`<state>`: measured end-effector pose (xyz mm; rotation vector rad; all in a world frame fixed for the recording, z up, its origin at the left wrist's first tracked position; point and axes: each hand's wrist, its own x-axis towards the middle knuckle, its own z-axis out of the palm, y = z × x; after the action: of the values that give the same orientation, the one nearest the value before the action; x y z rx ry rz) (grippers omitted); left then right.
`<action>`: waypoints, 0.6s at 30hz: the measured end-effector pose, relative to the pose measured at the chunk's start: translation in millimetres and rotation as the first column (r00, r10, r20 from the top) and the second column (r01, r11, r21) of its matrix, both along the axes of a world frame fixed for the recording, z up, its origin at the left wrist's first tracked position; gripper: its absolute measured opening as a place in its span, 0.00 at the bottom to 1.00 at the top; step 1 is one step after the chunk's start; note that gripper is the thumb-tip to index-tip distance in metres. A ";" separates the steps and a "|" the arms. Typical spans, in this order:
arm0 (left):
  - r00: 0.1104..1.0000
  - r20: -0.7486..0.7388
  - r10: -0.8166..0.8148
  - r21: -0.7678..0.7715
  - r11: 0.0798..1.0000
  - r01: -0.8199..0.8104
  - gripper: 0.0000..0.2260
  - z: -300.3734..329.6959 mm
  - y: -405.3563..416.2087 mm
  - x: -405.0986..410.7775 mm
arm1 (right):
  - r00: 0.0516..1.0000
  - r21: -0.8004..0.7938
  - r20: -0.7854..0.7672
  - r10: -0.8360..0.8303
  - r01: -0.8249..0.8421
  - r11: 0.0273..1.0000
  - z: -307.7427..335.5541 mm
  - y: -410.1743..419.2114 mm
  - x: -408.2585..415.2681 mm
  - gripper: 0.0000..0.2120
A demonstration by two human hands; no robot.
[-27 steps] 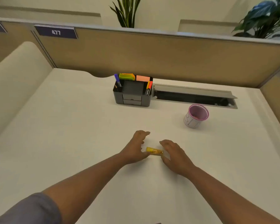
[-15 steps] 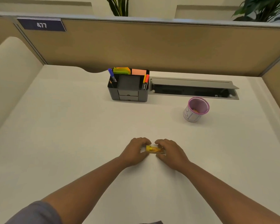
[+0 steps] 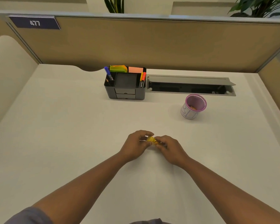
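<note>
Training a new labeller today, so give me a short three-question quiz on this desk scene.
1. True or false: only the left hand holds the yellow item.
2. Where does the pink cup stand relative to the organizer? A: to its left. B: to its right, nearer the person. C: on top of it.
3. Fill in: the blue plate on the partition reads ___.
Key: 1. False; the right hand pinches it too. 2. B. 3. 477.
</note>
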<state>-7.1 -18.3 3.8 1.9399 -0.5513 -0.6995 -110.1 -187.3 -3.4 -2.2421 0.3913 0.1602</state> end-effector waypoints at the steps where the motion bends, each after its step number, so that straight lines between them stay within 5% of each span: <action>1: 1.000 0.010 -0.005 0.004 1.000 0.005 0.13 1.8 -0.2 0.9 | 1.000 0.006 -0.007 -0.003 0.003 1.000 0.6 0.3 -0.2 0.14; 18: 0.993 0.107 -0.046 0.058 0.998 0.040 0.12 17.4 0.1 4.3 | 0.998 0.018 0.001 -0.061 0.061 0.998 8.3 3.7 -1.5 0.13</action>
<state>-2.8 -18.2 21.2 2.0318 -0.6475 -0.6455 -111.6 -183.6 4.9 -2.2097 0.4557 0.1290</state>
